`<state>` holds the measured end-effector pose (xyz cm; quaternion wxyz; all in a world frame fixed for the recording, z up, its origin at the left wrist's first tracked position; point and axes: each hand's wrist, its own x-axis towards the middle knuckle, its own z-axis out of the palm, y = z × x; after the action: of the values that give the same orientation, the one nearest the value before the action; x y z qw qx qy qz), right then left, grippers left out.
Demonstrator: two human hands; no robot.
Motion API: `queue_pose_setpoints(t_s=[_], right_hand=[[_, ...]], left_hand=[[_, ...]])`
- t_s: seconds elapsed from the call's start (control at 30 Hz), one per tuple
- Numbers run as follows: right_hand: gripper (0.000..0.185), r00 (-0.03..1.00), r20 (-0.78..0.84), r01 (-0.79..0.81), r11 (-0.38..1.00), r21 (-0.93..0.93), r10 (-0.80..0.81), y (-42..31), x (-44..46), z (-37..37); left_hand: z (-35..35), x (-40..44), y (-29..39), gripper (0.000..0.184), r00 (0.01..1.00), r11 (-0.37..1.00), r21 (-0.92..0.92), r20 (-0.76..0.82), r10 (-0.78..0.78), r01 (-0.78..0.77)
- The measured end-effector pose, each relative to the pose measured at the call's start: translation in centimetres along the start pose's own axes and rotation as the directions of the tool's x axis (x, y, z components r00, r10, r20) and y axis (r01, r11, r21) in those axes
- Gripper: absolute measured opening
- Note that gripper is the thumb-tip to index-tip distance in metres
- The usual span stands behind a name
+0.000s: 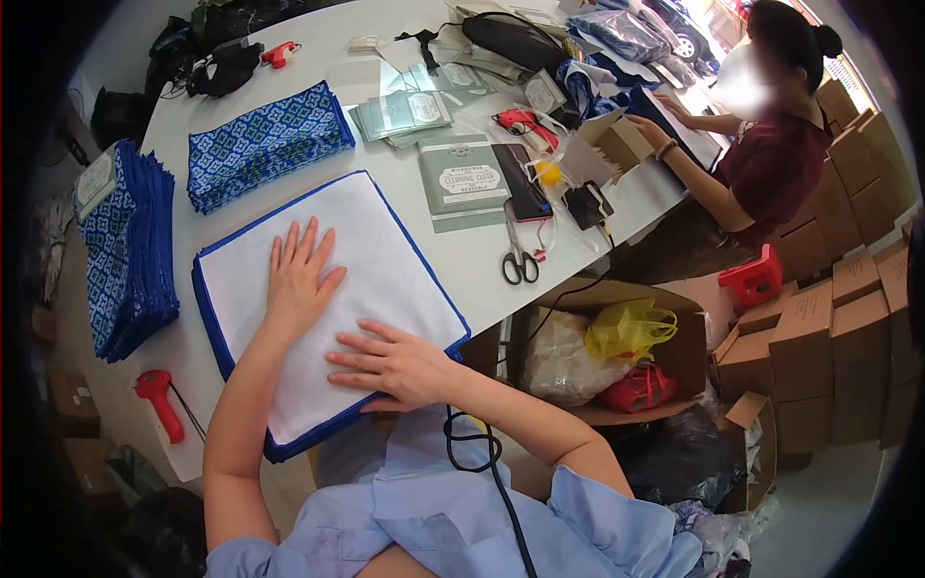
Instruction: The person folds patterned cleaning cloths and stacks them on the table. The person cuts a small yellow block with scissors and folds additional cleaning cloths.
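Note:
A stack of white cloths with blue edges [376,231] lies on the table in front of me. My left hand [303,279] rests flat on the top cloth, fingers spread. Lower and to the right, my right hand [393,366] also lies on the cloth near its front edge, fingers apart. Neither hand holds anything. Behind the white stack is a folded pile of blue patterned cloths [270,144]. Another patterned pile [125,250], with a label on top, stands at the left.
Scissors [518,258], a phone [521,181], cleaning cloth labels [464,179] and a red tool [162,405] lie on the table [472,279]. A co-worker [771,164] sits at the right. Below are an open carton [665,395] and stacked boxes [805,356].

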<state>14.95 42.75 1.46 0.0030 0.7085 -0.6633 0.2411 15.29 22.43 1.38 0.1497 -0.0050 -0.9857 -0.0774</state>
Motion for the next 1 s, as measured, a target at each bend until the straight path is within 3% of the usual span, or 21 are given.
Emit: queue_pose_setpoints(t_s=[0.27,0.3,0.33,0.4,0.47,0.53,0.6,0.63,0.7,0.93,1.0], right_hand=[[0.059,0.999,0.035,-0.013,1.000,-0.007,0.013,0.1,-0.1,0.1],[0.059,0.999,0.045,-0.010,1.000,-0.006,0.010,0.1,-0.1,0.1],[0.058,0.999,0.036,-0.011,1.000,-0.001,0.011,0.1,0.0,0.1],[0.057,0.999,0.053,-0.003,1.000,0.013,0.002,0.2,0.1,-0.2],[0.053,1.000,0.013,-0.006,1.000,0.010,0.006,-0.1,0.3,-0.3],[0.052,1.000,0.027,-0.009,1.000,0.023,0.008,-0.3,0.2,-0.5],[0.052,1.000,0.008,0.000,0.995,-0.099,0.000,-0.3,0.2,-0.8],[0.052,1.000,0.008,0.011,0.995,-0.103,-0.011,-0.4,0.2,-0.9],[0.053,0.998,-0.049,-0.032,0.999,-0.039,0.030,-0.8,0.0,-1.1],[0.053,0.999,-0.043,0.026,1.000,-0.014,-0.027,-1.0,0.0,-1.0],[0.043,0.997,0.046,-0.056,0.997,-0.049,0.058,-0.8,-0.2,0.3]], left_hand=[[-1.2,0.7,0.0,0.045,1.000,1.000,0.031,0.010,-0.001,0.001],[-2.4,1.3,-0.1,0.044,0.992,0.924,-0.371,0.114,-0.051,0.090],[-3.9,1.7,-0.1,0.044,0.973,0.684,-0.701,0.225,-0.055,0.201],[-9.2,2.5,3.0,0.035,0.995,0.437,-0.897,0.092,0.049,0.062],[-14.9,2.3,6.0,0.036,0.938,0.391,-0.910,0.009,0.346,-0.136],[-17.5,1.2,9.4,0.052,0.925,0.247,-0.936,-0.157,0.345,-0.251],[-19.4,0.3,12.1,0.062,0.976,0.141,-0.969,-0.187,0.110,-0.202],[-20.2,0.7,11.8,0.062,0.975,0.149,-0.967,-0.195,0.105,-0.209],[-21.6,1.9,10.9,0.067,0.878,0.008,-0.922,-0.365,0.311,-0.387],[-22.4,-0.4,9.7,0.067,0.872,0.071,-0.898,-0.398,0.286,-0.433],[-22.7,-2.0,8.7,0.067,0.895,0.126,-0.899,-0.385,0.225,-0.419]])
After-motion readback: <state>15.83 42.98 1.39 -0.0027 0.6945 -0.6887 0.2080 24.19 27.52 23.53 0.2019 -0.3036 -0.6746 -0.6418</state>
